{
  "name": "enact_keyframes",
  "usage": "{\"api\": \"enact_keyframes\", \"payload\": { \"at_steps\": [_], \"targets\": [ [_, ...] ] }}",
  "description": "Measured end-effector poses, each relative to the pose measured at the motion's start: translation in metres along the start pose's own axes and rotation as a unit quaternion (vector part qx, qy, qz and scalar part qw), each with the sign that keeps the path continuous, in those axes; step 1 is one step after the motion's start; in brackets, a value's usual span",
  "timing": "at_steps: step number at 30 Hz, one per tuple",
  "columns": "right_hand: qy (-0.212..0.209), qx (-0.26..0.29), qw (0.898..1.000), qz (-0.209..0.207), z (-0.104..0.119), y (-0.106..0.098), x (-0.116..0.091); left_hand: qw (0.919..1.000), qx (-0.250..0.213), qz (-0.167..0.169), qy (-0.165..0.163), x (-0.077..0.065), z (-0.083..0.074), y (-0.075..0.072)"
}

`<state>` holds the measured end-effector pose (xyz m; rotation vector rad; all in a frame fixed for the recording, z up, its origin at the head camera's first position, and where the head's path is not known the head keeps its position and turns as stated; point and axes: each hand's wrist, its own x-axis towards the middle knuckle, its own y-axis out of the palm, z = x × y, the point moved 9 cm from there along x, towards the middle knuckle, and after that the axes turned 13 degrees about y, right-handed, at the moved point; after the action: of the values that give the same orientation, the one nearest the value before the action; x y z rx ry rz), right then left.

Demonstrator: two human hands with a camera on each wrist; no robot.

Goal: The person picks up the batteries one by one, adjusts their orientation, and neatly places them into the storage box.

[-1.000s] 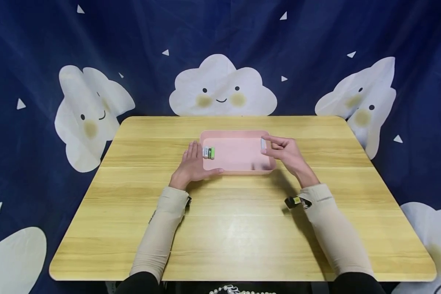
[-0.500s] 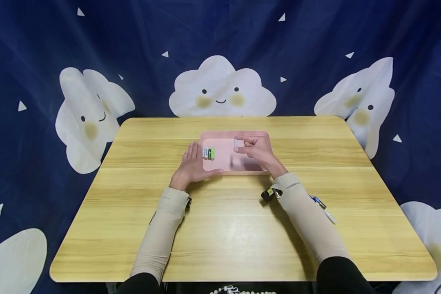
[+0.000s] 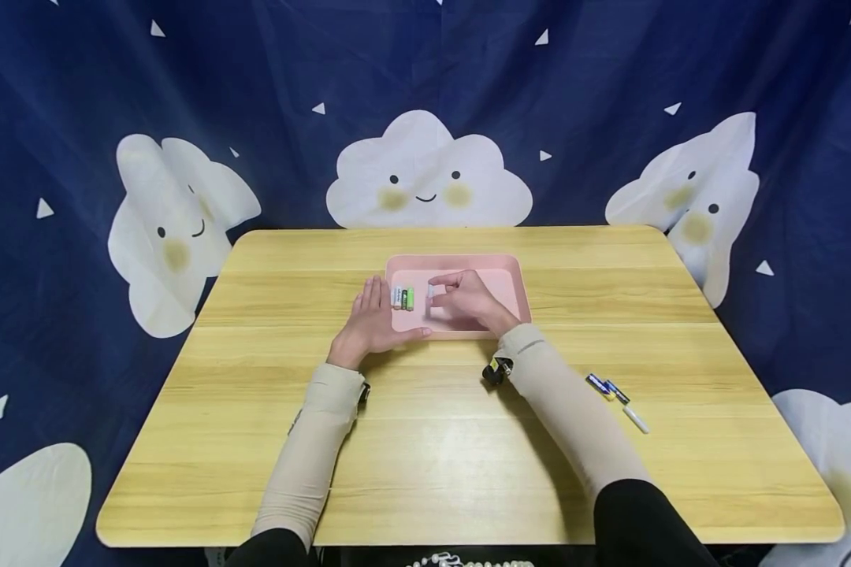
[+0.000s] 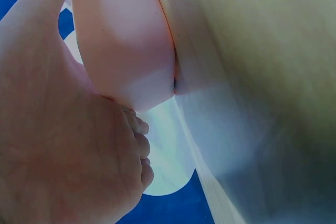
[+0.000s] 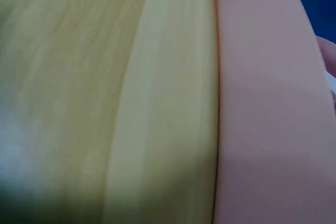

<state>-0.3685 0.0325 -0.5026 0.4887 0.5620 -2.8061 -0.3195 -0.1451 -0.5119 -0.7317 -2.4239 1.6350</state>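
Observation:
In the head view a shallow pink tray (image 3: 499, 262) lies on the table. Along its left wall a white battery (image 3: 397, 298), a dark battery (image 3: 404, 299) and a green battery (image 3: 410, 299) stand in a row side by side. With fingers straight, my left hand (image 3: 370, 324) rests against the tray's left end, its thumb along the front rim. Over the tray, my right hand (image 3: 471, 299) pinches a whitish battery (image 3: 430, 291) between thumb and fingers, a short gap right of the row. The right wrist view shows mostly the tray's pink outer wall (image 5: 273, 98).
On the wooden table (image 3: 425, 457), right of my right forearm, lie a blue-and-yellow battery (image 3: 599, 386), a blue-and-dark battery (image 3: 618, 392) and a white battery (image 3: 636, 419). A dark blue cloud-print curtain (image 3: 284, 63) hangs behind the table.
My right hand has moved left with the whitish battery, from the tray's right end towards the row. The loose batteries on the table have come into view. My left hand stays put.

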Motion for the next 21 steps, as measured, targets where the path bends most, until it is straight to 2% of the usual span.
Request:
{"api": "enact_keyframes", "payload": {
  "at_steps": [9, 21],
  "targets": [
    [0.004, -0.031, 0.999, 0.011, 0.001, 0.021, 0.010, 0.9999, -0.002, -0.010, 0.003, -0.005, -0.005, -0.004],
    [0.015, -0.064, 0.998, 0.009, 0.003, 0.033, 0.016, 0.9999, -0.002, -0.012, 0.004, -0.001, 0.000, -0.001]
  ]
}}
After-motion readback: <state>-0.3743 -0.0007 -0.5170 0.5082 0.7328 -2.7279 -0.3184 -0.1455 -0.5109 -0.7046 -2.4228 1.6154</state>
